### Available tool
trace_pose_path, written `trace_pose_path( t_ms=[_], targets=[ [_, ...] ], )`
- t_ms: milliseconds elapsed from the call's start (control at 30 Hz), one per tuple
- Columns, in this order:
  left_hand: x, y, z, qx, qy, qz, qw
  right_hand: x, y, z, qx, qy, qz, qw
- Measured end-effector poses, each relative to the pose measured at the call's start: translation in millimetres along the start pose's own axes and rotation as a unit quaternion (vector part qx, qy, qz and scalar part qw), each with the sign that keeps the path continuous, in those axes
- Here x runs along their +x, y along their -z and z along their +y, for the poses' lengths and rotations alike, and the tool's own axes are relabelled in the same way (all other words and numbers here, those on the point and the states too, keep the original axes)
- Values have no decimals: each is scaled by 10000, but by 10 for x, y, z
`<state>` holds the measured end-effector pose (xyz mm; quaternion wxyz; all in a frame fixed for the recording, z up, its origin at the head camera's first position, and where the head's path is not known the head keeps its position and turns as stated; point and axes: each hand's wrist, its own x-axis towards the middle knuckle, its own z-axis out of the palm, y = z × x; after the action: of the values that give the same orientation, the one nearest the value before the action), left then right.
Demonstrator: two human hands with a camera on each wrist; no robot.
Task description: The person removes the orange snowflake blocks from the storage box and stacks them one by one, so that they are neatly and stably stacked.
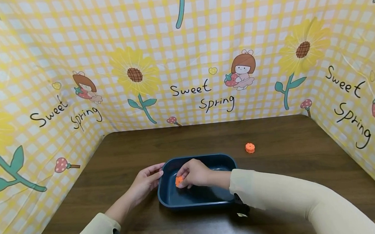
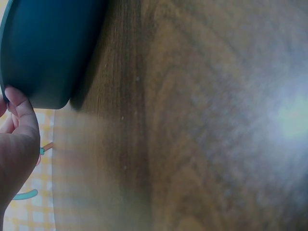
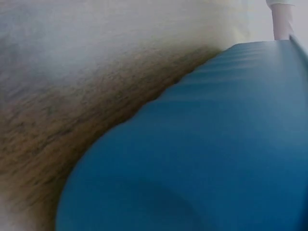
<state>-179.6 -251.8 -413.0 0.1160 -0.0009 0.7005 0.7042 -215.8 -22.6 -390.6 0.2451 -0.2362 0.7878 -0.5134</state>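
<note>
A dark blue rectangular plastic basin [image 1: 207, 202] stands on the wooden table. My left hand [image 1: 146, 181] holds its left end by the rim, and the left wrist view shows the thumb [image 2: 19, 103] against the basin's outer wall [image 2: 53, 48]. Inside the basin, toward its left end, my right hand [image 1: 194, 173] pinches a small orange scalloped, flower-shaped piece [image 1: 179, 181] between thumb and fingers. Whether that piece touches the basin's floor, I cannot tell. Only the basin's blue outer wall [image 3: 192, 144] fills the right wrist view, with the right hand hidden there.
Behind the basin to the right, another orange scalloped piece [image 1: 250, 148], thick or stacked, lies on the dark wooden table [image 1: 129, 147]. A yellow checked cloth [image 1: 185, 61] with printed flowers hangs around the back and sides.
</note>
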Motion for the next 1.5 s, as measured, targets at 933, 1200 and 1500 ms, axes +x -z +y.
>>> trace_pose_path(
  t_ms=[933, 1200, 1500],
  targets=[
    [-4, -10, 13, 63, 89, 143, 9998, -304, 594, 124, 727, 328, 355, 9962],
    [-4, -5, 9, 91, 78, 128, 9998, -374, 742, 133, 512, 374, 593, 9962],
    [-7, -12, 16, 68, 75, 130, 9999, -485, 948, 164, 336, 549, 1000, 9929]
  ],
)
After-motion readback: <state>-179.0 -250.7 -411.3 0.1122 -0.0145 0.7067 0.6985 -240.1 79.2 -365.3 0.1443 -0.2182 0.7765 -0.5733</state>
